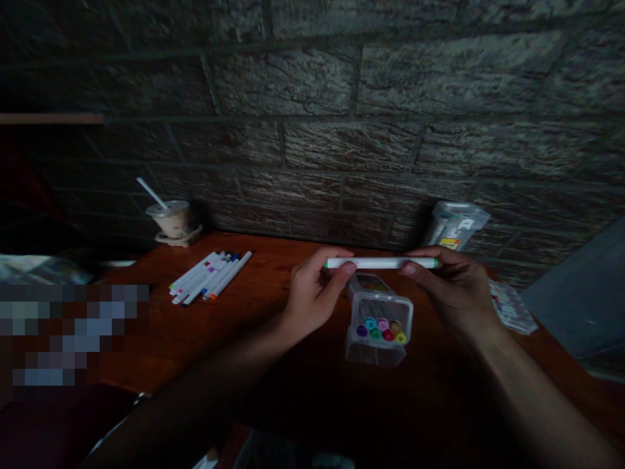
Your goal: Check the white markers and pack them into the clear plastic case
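Observation:
A white marker [378, 263] with green ends lies level between my two hands, above the table. My left hand [319, 286] pinches its left end between thumb and fingers. At the other end, my right hand [452, 283] grips it the same way. Just below sits a clear plastic marker case [375, 361] on its side, its open end facing me. Several markers [381, 331] lie inside it, showing purple, blue, green, pink, red, brown and yellow ends. To the left, a loose pile of white markers [209, 277] rests on the table.
A drink cup [170, 220] with a straw stands in a holder at the back left. Near the wall on the right is another clear container [456, 225], with a flat clear piece [512, 306] beside it. The wooden table [273, 254] meets a brick wall [317, 143].

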Tool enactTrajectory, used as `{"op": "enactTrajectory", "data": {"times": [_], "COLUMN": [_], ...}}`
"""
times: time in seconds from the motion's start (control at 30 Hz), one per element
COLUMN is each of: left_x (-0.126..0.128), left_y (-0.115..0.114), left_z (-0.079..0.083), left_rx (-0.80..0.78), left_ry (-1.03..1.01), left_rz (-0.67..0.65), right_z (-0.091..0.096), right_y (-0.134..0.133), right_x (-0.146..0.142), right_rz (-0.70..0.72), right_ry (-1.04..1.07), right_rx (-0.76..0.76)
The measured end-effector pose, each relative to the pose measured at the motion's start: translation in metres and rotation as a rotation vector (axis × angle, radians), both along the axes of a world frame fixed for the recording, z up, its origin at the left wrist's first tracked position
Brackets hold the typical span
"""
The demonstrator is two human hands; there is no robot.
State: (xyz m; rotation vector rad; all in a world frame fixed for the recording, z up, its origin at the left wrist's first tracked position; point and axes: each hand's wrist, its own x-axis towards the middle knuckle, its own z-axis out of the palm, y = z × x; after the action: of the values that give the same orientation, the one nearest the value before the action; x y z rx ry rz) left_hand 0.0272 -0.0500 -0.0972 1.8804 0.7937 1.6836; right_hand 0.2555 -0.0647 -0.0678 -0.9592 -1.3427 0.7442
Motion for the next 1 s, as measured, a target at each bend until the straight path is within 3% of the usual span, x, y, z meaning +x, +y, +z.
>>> {"op": "enactTrajectory", "data": {"times": [0.33,0.47,0.6,0.83,1.0], "left_x": [0.0013,0.0011,0.0004,-0.0001,0.002], "left_y": [0.0048,0.0034,0.0013,0.0024,0.0013], "left_z": [-0.0074,-0.0049,-0.0005,-0.0019,0.0009], "left_rx": [-0.055,-0.051,-0.084,-0.041,-0.061], "left_ry": [-0.123,-0.112,-0.142,-0.169,-0.176], "left_rz": [-0.083,-0.037,-0.085,-0.086,-0.082], "right_z": [-0.0016,-0.0041,-0.0038,-0.005,-0.0076], "right_y": [0.0004,0.003,0.0022,0.0014,0.0022], "right_x": [0.0034,0.0035,0.0018,-0.0016,0.0006], "right_rz": [0.143,0.122,0.089,0.164,0.144], "right_ry": [0.08,0.069,0.043,0.063,0.067], "right_rx": [-0.072,-0.067,-0.054,-0.034,-0.027]}}
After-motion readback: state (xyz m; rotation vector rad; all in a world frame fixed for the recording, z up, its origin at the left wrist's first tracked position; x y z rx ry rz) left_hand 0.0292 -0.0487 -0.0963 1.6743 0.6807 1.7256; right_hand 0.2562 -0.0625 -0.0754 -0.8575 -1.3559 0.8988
